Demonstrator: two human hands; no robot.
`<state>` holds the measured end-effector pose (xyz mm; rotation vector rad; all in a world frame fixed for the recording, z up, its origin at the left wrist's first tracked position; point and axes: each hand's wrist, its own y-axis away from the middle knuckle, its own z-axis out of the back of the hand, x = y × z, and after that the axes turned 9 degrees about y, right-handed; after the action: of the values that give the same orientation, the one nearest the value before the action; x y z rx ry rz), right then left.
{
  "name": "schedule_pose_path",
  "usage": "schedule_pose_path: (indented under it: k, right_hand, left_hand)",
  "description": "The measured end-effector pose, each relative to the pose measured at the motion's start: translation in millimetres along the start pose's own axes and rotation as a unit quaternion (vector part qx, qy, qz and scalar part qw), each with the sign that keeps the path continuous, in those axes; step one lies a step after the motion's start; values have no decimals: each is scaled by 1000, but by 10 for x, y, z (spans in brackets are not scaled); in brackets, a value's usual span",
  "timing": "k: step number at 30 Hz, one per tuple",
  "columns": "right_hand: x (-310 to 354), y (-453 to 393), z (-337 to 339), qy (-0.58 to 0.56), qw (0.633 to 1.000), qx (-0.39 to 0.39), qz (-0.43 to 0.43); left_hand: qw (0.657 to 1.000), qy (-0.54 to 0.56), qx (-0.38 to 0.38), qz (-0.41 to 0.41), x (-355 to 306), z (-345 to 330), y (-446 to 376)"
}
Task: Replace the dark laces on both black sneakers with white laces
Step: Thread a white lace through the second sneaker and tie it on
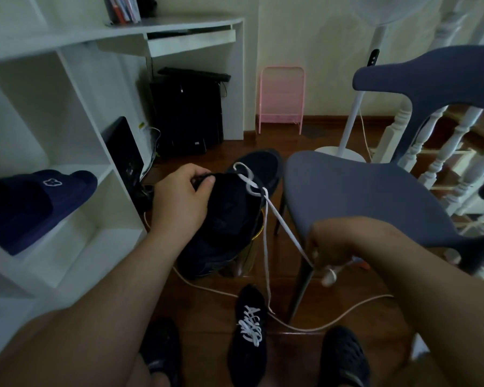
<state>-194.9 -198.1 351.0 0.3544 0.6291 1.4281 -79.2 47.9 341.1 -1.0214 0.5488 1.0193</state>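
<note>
a: while held up over the floor, gripped at the collar by the left hand [179,196], fingers curled round the rim of the black sneaker [229,216]; propped, it seems, on a gold-edged can [249,252], though hard to tell in the gloom.

b: and further right?

a: white lace [266,199] threaded through the upper eyelets only, looped at the top, one strand drawn taut and down to the right hand [329,247]. pinched there between fingertips, with the end wound once round a finger. other strand hanging slack toward the floor.

b: below that?

a: second sneaker [249,339] flat on the wood floor, already crossed with white lacing [250,328]. so, by the look of it, half done, and this shoe early in its threading. blue chair [375,191] just beside on the right.

b: risks from here?

a: too hard a pull on the taut strand, and likely uneven ends, or the slack side dragged back out of its eyelet. a loose hold on the collar, and the shoe tipped off its perch. also the dangling end, near a pale cable [319,328] on the floor: easily snagged or trodden on.
</note>
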Motion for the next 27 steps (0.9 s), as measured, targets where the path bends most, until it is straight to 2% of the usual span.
schedule_pose_path:
  k: [2, 5, 7, 9, 12, 21, 23, 25, 27]
  right_hand:
    - [-21, -14, -26, -15, 1000, -4, -10]
    - [-40, 56, 73, -128, 984, -124, 17]
    - [13, 77, 116, -237, 943, -230, 50]
    - [103, 50, 130, -319, 895, -309, 43]
    - [187, -35, 119, -320, 878, -356, 23]
    - [142, -30, 86, -305, 880, -362, 34]
    - [89, 45, 122, -283, 910, -299, 39]
    - [38, 101, 147, -223, 953, -200, 38]
    - [-10, 139, 156, -197, 970, -141, 35]
  left_hand:
    - [1000, -4, -1, 4, 4, 8, -5]
    - [1000, 5, 7, 3, -23, -13, 5]
    - [1000, 13, 19, 0, -55, -25, 22]
    - [999, 14, 31, -2, -70, -55, 51]
    - [999, 12, 42, 2, -75, -97, 86]
    - [998, 15, 56, 12, -94, -115, 107]
    - [998, 6, 54, 19, -93, -87, 72]
    - [998, -5, 57, 19, -99, -47, 43]
    - [997, -15, 77, 20, -95, -35, 41]
